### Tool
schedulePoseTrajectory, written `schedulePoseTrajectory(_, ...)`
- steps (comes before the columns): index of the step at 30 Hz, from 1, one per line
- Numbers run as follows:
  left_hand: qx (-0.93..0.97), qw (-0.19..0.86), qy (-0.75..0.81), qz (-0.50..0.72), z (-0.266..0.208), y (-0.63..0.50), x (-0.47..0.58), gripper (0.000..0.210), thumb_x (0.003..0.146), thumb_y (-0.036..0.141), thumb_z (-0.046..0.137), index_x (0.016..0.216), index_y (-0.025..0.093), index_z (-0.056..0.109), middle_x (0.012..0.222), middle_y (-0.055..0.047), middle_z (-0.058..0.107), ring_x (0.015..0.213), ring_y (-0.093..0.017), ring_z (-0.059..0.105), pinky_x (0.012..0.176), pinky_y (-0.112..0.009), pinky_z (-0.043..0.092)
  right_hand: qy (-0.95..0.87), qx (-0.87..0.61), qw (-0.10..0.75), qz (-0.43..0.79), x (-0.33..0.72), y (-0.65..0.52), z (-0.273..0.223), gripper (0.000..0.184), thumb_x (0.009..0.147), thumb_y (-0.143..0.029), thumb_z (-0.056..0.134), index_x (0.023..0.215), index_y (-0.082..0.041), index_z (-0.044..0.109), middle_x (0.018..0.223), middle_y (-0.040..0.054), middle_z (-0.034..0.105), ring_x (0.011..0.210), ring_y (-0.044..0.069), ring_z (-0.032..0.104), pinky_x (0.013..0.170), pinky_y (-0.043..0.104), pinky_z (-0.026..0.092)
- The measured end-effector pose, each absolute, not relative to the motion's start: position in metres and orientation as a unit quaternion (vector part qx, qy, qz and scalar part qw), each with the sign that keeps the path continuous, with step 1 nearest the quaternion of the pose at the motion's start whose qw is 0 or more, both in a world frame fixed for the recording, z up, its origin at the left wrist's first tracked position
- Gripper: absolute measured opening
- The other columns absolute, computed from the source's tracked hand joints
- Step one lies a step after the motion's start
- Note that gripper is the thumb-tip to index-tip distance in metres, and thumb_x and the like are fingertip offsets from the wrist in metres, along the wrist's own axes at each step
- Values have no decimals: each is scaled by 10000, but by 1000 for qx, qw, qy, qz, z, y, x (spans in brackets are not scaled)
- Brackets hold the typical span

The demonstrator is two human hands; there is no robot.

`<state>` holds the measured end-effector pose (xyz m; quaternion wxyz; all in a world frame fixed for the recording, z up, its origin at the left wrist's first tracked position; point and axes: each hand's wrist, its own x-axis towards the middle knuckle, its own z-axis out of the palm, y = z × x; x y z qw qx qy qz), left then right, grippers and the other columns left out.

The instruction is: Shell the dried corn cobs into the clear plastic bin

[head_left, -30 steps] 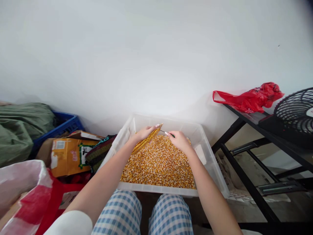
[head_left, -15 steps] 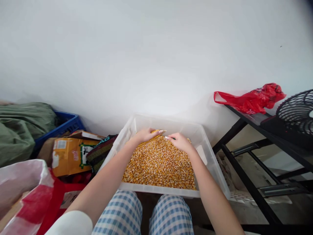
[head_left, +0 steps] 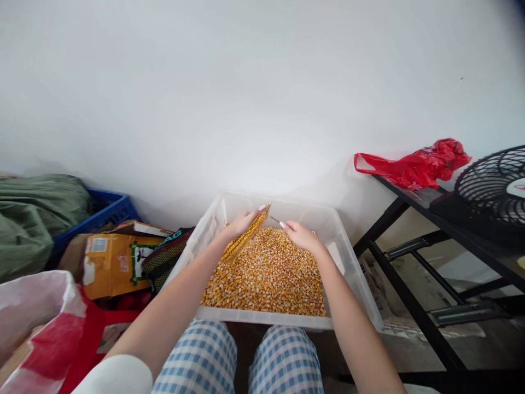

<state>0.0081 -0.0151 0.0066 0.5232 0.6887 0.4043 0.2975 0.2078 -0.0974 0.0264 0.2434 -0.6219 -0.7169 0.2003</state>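
My left hand (head_left: 243,223) is closed around an ear of dried corn (head_left: 248,234), held at a slant with its tip up and to the right. Rows of yellow kernels cover the side I see, and a paler strip runs along its lower edge. My right hand (head_left: 302,236) grips a thin metal-shafted tool (head_left: 276,220), its shaft pointing left toward the ear, a small gap apart. The fingers hide its handle. Both hands are above a heap of loose corn kernels (head_left: 270,279) in a clear plastic bin (head_left: 266,316).
On the left are a blue crate (head_left: 109,210) with a green cloth, an orange box (head_left: 117,262), a mesh bag (head_left: 168,257) and a red-white bag (head_left: 57,345). At right, a black rack (head_left: 414,290) bears a red plastic bag (head_left: 422,167) and a fan (head_left: 492,186).
The ear of corn has been tipped more upright, showing more of its kernels. My right hand and the tool have drawn back from it slightly.
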Motion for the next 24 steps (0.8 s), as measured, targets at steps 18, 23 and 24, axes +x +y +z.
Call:
schedulePoseTrajectory(18,689,543,403,260,11,-19,10,614,710,678,313,833,133,567,498,-49,573,449,-193,558,469,-279,417,-706,-594,350,161,196,-100,32,470,814,-505,334,732,-145,624,564,1,538,529,110,444,530,214,311)
schedulePoseTrajectory(23,715,522,404,231,15,-23,8,603,705,662,346,860,136,597,553,-47,589,459,-189,556,488,-281,404,-708,-572,344,229,206,-94,26,464,797,-509,365,766,-136,641,639,7,573,590,116,467,577,216,337)
schedulePoseTrajectory(24,724,515,398,225,16,-23,8,595,709,656,345,845,140,608,571,-49,598,470,-186,557,498,-277,402,-709,-568,342,241,208,-94,26,464,793,-509,373,771,-133,645,650,9,578,602,118,472,582,218,340)
